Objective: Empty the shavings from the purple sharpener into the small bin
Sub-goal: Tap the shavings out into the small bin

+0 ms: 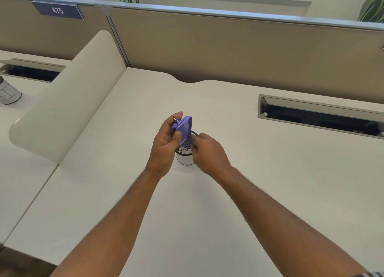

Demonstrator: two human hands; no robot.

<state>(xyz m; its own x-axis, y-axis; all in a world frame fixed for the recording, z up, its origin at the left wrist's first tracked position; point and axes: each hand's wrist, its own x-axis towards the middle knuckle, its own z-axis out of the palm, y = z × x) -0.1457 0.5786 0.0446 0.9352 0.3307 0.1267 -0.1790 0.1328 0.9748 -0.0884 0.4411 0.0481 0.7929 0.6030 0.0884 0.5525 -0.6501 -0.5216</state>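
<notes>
The small bin point(185, 157) stood on the white desk point(239, 193), and everything else sat in relation to it. The purple sharpener point(184, 127) was held just above the bin's far-left rim, over the opening. The left hand point(166, 143) was closed around it, thumb pressed on the near face and fingers wrapped behind, so the grip was firm and narrow on the sharpener's left edge. The right hand point(207, 150) came in from the bin's right side with its fingertips pinched at the sharpener's lower corner, right over the rim; whether they gripped the sharpener's tray or lid or only touched it could not be told, as the fingers hid that spot.

The step in hand looked like opening or tipping the sharpener's shavings compartment over the bin. To do it well, the left hand should keep the body steady and centred above the opening, not over the rim, while the right hand eases the compartment free slowly, since a sudden release would likely scatter shavings onto the desk. Pale flecks already showed inside the bin, so some contents seemed to be there.

The sharpener stood nearly upright, its long axis running from the bin's mouth upward and leaning slightly away from the person. Its broad flat face was turned toward the right, and the end carrying a small metal fitting pointed up, away from the bin.
</notes>
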